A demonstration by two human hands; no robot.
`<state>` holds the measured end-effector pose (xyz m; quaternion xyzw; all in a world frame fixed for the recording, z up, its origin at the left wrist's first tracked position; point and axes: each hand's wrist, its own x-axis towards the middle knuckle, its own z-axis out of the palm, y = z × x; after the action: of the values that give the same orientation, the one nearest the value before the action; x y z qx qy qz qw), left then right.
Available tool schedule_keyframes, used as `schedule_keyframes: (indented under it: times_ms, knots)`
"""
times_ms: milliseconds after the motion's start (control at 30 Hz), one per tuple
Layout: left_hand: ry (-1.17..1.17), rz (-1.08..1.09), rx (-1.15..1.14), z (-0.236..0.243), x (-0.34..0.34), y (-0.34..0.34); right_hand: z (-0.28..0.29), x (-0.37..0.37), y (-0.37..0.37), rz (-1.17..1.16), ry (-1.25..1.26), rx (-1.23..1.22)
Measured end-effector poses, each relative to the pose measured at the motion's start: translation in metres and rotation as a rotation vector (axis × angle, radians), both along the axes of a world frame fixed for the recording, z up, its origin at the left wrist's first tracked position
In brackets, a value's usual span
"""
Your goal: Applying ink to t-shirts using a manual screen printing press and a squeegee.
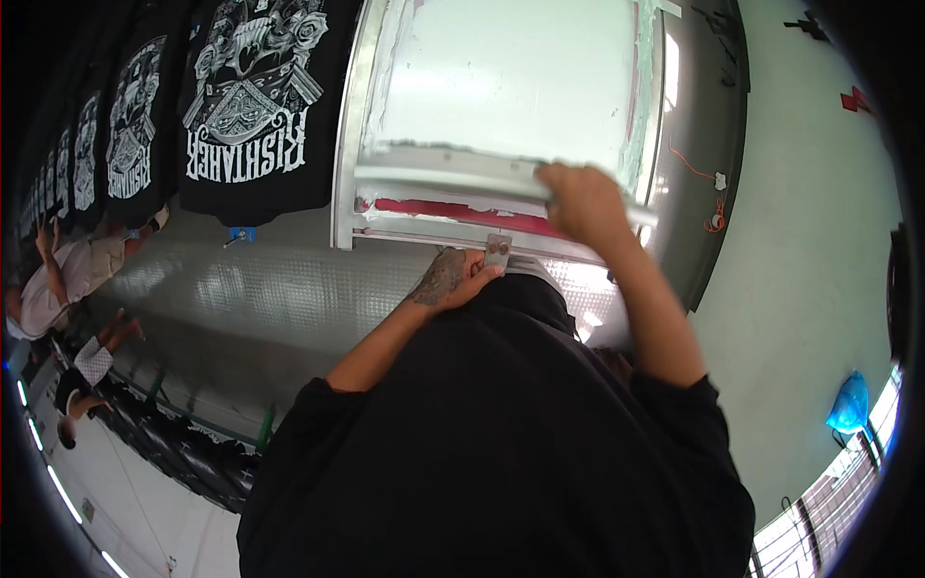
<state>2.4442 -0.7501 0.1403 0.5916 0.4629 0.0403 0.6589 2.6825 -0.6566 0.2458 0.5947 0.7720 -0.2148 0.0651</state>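
Observation:
My right hand (586,207) is closed around the bar of a long pale squeegee (443,181), slightly blurred. The squeegee lies across the near part of a screen printing frame (344,193) with a whitish mesh. Between squeegee and near rail runs a strip of red ink (462,214). My left hand (458,275), tattooed on its back, is at the middle of that rail. Its thumb and curled fingers grip a small metal bracket (497,250) with two round fasteners. Some of those fingers are hidden behind the bracket.
Black T-shirts with white prints (251,106) lie on a row of boards to the left. A blue clamp (241,234) sits under the nearest board. Two other people (67,275) stand at the far left. An orange cord (715,217) hangs at the right.

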Motion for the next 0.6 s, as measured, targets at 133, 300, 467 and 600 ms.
schedule_keyframes:
  times_ms: [133, 300, 467, 600]
  knots:
    - [-0.014, 0.012, 0.162, -0.015, 0.004, -0.014, 0.006, -0.03, -0.084, 0.009, 0.05, 0.102]
    - [-0.042, 0.1, 0.009, -0.031, 0.0, -0.022, 0.032, -0.023, -0.058, -0.054, -0.035, 0.044]
    - [-0.062, 0.251, -0.015, -0.037, -0.013, -0.027, 0.046, -0.008, -0.025, -0.116, 0.037, 0.39]
    - [-0.318, 0.497, -0.092, 0.016, -0.066, -0.005, 0.067, -0.004, -0.008, -0.3, 0.023, 0.414]
